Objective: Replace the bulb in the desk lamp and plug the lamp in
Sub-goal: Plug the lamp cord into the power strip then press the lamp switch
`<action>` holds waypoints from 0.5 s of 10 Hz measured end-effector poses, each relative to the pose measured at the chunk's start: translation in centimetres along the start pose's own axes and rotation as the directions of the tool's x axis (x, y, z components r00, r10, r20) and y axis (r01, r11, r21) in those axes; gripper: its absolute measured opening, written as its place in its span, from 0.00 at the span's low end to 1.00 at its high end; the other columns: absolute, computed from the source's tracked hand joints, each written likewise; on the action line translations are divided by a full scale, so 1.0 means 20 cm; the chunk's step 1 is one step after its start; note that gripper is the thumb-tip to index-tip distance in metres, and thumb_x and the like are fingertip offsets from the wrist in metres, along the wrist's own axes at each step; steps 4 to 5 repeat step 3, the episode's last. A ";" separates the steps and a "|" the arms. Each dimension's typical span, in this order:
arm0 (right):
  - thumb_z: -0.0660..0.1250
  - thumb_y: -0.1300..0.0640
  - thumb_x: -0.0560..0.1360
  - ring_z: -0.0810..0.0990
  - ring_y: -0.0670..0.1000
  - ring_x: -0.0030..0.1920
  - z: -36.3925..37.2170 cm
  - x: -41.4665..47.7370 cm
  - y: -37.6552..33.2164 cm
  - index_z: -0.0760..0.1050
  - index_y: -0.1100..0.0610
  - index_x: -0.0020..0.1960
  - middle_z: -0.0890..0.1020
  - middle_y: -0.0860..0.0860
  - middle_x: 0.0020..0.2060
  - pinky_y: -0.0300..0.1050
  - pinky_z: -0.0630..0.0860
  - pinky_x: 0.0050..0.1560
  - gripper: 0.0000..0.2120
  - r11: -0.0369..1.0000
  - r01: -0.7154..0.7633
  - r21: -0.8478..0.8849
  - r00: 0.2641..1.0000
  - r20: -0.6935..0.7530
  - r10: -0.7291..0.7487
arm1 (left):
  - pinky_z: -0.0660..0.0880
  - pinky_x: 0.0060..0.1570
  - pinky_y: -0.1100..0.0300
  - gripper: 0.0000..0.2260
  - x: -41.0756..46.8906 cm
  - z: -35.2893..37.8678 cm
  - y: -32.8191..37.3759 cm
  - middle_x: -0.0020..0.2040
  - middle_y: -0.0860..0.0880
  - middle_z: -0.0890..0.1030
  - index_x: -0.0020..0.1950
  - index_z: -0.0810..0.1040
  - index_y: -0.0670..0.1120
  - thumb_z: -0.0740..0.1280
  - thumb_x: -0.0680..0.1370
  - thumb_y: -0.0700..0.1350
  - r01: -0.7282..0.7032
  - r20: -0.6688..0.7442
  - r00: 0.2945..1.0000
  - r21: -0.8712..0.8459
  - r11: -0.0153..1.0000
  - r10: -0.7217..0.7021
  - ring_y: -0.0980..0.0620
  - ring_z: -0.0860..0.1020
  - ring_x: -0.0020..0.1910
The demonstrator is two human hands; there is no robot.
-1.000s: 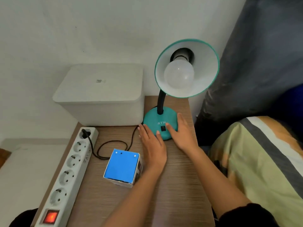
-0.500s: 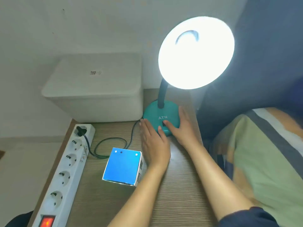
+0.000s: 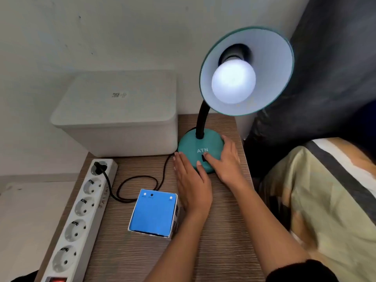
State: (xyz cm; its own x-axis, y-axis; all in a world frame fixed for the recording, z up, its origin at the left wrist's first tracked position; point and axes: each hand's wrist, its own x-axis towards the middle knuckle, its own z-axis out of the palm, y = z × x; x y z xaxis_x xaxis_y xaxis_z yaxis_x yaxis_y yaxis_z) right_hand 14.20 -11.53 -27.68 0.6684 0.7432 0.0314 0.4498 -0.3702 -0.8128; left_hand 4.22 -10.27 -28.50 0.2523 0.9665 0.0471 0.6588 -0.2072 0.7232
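Observation:
A teal desk lamp stands at the back of the wooden table, its round base (image 3: 195, 143) marked ATN. Its shade (image 3: 270, 64) faces me with a white bulb (image 3: 233, 81) glowing faintly inside. My right hand (image 3: 223, 161) rests on the base, thumb on the black switch. My left hand (image 3: 192, 182) lies flat against the base's left front edge, fingers together. The lamp's black cord (image 3: 138, 178) loops to a plug (image 3: 98, 166) seated in the top socket of a white power strip (image 3: 81, 212).
A blue-topped bulb box (image 3: 153, 213) sits just left of my left wrist. A white lidded bin (image 3: 120, 112) stands behind the strip. The strip's red switch (image 3: 56, 279) glows. Dark fabric and a striped blanket (image 3: 325, 200) lie to the right.
The bulb was dark, then blazed at full brightness, and now glows only dimly. My right thumb stays on the switch; both hands barely moved.

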 end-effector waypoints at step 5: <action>0.66 0.51 0.75 0.63 0.53 0.71 -0.03 -0.03 -0.01 0.56 0.58 0.73 0.65 0.54 0.70 0.42 0.58 0.68 0.32 0.999 0.026 0.041 0.999 0.024 -0.027 | 0.48 0.73 0.59 0.26 0.00 0.00 0.01 0.78 0.45 0.50 0.76 0.48 0.42 0.52 0.81 0.49 0.047 0.002 0.999 -0.052 0.998 -0.047 0.50 0.49 0.77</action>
